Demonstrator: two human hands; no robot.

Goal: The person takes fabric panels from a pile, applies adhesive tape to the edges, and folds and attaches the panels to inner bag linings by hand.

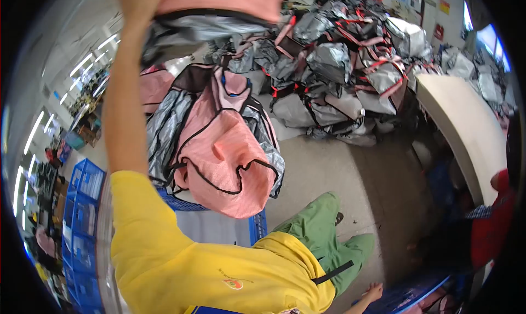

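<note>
At the top edge, my left hand (pixel 137 4) is raised and closed on a pink and silver bag (pixel 219 18) with black trim. The bag is blurred and partly cut off. Below it lies a heap of pink bags (pixel 224 155) with black piping and silver foil-like sides, piled on a blue crate (pixel 257 226). My right hand (pixel 374 292) hangs low near the bottom edge, beside my green trousers, fingers curled in. Whether anything is inside those fingers is hidden.
A large pile of silver bags (pixel 329 62) with red and pink straps covers the floor ahead. Blue bins (pixel 82 232) stand at the left. A pale panel (pixel 466 127) stands at the right, near a person in red (pixel 493 226). Another blue crate (pixel 411 297) is lower right.
</note>
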